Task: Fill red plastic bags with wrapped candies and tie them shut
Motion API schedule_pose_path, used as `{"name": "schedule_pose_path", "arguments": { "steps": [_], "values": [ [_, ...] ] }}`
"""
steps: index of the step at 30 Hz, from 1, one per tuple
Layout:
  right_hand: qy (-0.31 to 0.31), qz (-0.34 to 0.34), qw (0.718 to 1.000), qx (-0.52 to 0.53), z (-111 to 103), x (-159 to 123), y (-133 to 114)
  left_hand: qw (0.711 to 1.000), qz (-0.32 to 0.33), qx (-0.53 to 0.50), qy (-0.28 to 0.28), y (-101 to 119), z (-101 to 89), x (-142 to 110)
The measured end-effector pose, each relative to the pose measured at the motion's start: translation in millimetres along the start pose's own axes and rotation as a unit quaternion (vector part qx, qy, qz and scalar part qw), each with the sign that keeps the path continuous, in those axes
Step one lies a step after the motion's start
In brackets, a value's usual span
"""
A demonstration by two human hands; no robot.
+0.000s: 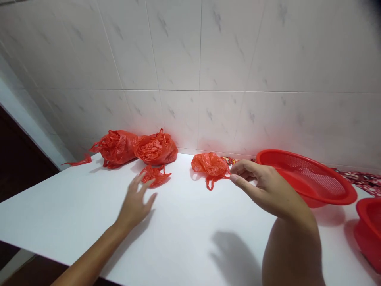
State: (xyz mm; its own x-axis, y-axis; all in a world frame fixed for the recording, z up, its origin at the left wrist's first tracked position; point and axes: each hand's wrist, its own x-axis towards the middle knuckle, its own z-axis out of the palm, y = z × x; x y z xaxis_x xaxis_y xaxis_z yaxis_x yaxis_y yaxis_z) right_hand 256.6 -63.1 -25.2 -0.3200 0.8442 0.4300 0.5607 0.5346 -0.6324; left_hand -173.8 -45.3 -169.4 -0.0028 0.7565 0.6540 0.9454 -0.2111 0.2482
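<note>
My right hand pinches a handle of a small, crumpled red plastic bag, which is on or just above the white table near the wall. What the bag holds, if anything, I cannot make out. My left hand is open, fingers spread, over the near side of another small crumpled red plastic bag; whether it touches that bag I cannot tell. Behind it sit two fuller red plastic bags, one in the middle and one further left.
A large red plastic basket stands at the right against the wall, with a second red container cut off at the right edge. Patterned red cloth lies along the wall. The white table ends at the left and front.
</note>
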Motion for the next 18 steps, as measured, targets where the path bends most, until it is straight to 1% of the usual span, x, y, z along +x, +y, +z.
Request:
{"name": "schedule_pose_path", "arguments": {
  "steps": [1,2,3,4,6,8,9,11,14,16,18],
  "values": [
    [-0.002,-0.001,1.0,-0.003,-0.8,-0.9,-1.6,0.998,0.009,0.006,-0.055,10.2,24.9,13.9],
    [-0.005,-0.001,1.0,-0.006,-1.8,-2.0,-2.9,0.995,-0.009,0.018,-0.098,19.7,48.9,26.5],
    [-0.008,-0.001,1.0,-0.009,-3.1,-3.3,-3.6,0.991,-0.05,0.027,-0.122,27.5,70.9,36.9],
    [-0.011,-0.002,1.0,-0.011,-4.5,-4.8,-3.6,0.988,-0.075,0.029,-0.135,33.2,90.4,44.3],
    [-0.015,-0.002,1.0,-0.014,-7.7,-7.9,-1.1,0.981,-0.118,0.03,-0.152,37.5,119.9,50.2],
    [-0.013,0.001,1.0,-0.017,-11.2,-10.8,3.6,0.979,-0.129,0.027,-0.156,34.6,136.6,48.0],
    [-0.01,0.005,1.0,-0.019,-13.1,-12.0,5.9,0.98,-0.128,0.024,-0.153,31.7,140.5,45.8],
    [-0.002,0.013,1.0,-0.02,-16.9,-13.4,8.3,0.982,-0.127,0.016,-0.139,25.5,141.5,42.9],
    [-0.001,0.022,1.0,-0.01,-18.6,-12.6,4.3,0.984,-0.145,-0.003,-0.107,20.9,131.2,45.4],
    [-0.012,0.028,0.999,0.009,-9.9,-10.0,-0.1,0.986,-0.149,-0.024,-0.076,24.4,119.6,50.1],
    [-0.037,0.034,0.998,0.042,12.5,-6.6,0.9,0.989,-0.132,-0.056,-0.035,35.9,106.4,54.7]
  ]
}}
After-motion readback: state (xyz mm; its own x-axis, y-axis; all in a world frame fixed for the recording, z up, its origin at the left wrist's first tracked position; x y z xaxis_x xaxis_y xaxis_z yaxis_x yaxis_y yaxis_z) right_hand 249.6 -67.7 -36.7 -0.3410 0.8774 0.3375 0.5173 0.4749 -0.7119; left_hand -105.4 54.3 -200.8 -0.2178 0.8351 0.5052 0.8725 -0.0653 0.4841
